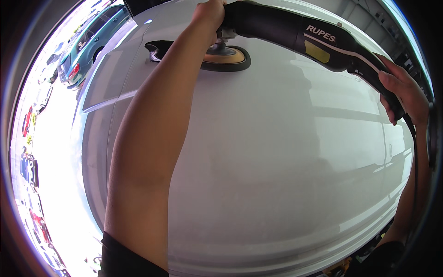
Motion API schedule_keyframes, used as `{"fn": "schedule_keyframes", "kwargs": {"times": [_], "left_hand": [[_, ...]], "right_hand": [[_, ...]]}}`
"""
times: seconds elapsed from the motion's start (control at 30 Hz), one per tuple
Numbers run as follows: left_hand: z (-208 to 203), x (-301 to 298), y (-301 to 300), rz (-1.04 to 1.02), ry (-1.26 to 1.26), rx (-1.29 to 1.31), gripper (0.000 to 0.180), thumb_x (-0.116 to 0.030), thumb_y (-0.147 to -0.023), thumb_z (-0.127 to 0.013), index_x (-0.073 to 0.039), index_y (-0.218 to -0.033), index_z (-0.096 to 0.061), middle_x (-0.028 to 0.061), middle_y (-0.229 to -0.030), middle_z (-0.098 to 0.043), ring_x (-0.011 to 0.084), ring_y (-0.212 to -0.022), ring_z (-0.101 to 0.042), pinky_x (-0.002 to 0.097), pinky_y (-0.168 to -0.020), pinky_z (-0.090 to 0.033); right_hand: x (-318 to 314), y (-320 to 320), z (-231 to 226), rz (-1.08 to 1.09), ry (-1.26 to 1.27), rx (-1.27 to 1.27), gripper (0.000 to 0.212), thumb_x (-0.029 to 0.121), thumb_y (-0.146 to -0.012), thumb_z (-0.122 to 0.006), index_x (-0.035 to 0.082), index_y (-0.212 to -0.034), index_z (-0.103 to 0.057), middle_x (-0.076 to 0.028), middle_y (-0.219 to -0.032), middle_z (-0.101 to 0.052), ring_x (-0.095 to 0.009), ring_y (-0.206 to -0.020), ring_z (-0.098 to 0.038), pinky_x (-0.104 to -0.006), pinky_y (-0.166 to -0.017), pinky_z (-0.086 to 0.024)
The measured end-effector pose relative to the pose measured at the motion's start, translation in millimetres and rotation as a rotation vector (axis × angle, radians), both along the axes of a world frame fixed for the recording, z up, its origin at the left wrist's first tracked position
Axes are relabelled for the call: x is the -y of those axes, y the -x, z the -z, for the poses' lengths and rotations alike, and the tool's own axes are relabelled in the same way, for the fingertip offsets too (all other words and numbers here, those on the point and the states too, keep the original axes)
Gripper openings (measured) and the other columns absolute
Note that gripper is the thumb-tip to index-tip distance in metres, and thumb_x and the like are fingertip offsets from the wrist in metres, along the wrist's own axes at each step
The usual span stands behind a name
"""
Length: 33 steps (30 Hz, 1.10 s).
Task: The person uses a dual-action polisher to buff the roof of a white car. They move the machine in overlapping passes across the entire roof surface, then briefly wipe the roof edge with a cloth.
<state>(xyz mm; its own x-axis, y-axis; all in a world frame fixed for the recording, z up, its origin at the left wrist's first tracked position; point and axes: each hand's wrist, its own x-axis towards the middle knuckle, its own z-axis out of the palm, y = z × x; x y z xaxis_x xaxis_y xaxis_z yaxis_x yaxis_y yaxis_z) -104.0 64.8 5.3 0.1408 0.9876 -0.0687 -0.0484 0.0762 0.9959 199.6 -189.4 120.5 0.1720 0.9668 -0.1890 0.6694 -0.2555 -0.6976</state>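
White car panel (258, 184); 2 hands (408, 94) on 1 blk polisher (277, 25).

The polisher (295, 33) is black, the car panel (249, 157) white.

Hands (410, 94) stand apart, left arm (150, 129) stretched forward, right fingers (386, 106) curled

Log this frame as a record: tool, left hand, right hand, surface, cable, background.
tool: black polisher, round pad below its front end
left hand: at polisher's front end, grip partly hidden
right hand: wrapped around polisher's rear end
surface: glossy white car roof, dark antenna
cable: black, from polisher's rear
background: teal car, upper left
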Motion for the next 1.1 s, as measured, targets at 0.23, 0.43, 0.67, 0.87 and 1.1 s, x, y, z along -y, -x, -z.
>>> {"fn": "schedule_keyframes", "kwargs": {"times": [0.23,0.43,0.67,0.87,1.1], "left_hand": [[-1.3,65.0,15.9,0.015,-0.016,0.094,0.026,-0.032,-0.095,-0.055,-0.009,-0.102,-0.066,0.0049,-0.087,-0.069,0.0191,-0.072,-0.067,0.0387,-0.065,-0.055],[8.5,32.2,-4.5,0.066,-0.05,0.024,0.027,-0.033,-0.095,-0.053,-0.01,-0.104,-0.065,0.0055,-0.087,-0.066,0.0195,-0.07,-0.066,0.0385,-0.059,-0.053],[19.9,-16.0,-7.6,-0.01,-0.048,0.034,0.038,-0.041,-0.092,-0.054,-0.009,-0.112,-0.063,0.0103,-0.083,-0.066,0.0238,-0.063,-0.064,0.0445,-0.057,-0.052],[13.2,41.2,21.7,-0.034,-0.07,-0.007,0.026,-0.033,-0.093,-0.054,-0.01,-0.102,-0.065,0.0062,-0.089,-0.067,0.0201,-0.071,-0.067,0.0392,-0.059,-0.053],[30.8,4.7,23.5,-0.032,-0.12,0.119,0.027,-0.03,-0.095,-0.051,-0.005,-0.097,-0.063,0.0059,-0.084,-0.063,0.0192,-0.068,-0.064,0.0387,-0.058,-0.052]], "right_hand": [[53.1,-23.9,4.0,-0.036,-0.027,-0.07,0.087,0.049,-0.091,-0.07,-0.003,-0.152,-0.034,-0.007,-0.072,-0.059,-0.009,-0.043,-0.053,-0.0233,-0.037,-0.046],[48.4,-18.7,13.6,0.079,-0.026,-0.08,0.082,0.049,-0.093,-0.068,0.0,-0.151,-0.039,-0.006,-0.067,-0.058,-0.01,-0.043,-0.052,-0.0232,-0.037,-0.043],[17.6,1.8,23.0,0.036,-0.071,0.057,0.072,0.045,-0.099,-0.06,0.0,-0.151,-0.038,-0.005,-0.071,-0.059,-0.007,-0.043,-0.05,-0.0221,-0.037,-0.044],[21.1,14.3,17.6,-0.082,-0.022,0.042,0.076,0.049,-0.097,-0.062,0.0,-0.151,-0.039,-0.004,-0.069,-0.057,-0.007,-0.045,-0.052,-0.0222,-0.039,-0.045],[11.7,16.7,31.5,-0.125,-0.053,0.04,0.075,0.053,-0.096,-0.062,0.0,-0.146,-0.045,-0.002,-0.063,-0.053,-0.008,-0.042,-0.049,-0.0227,-0.039,-0.044]]}}
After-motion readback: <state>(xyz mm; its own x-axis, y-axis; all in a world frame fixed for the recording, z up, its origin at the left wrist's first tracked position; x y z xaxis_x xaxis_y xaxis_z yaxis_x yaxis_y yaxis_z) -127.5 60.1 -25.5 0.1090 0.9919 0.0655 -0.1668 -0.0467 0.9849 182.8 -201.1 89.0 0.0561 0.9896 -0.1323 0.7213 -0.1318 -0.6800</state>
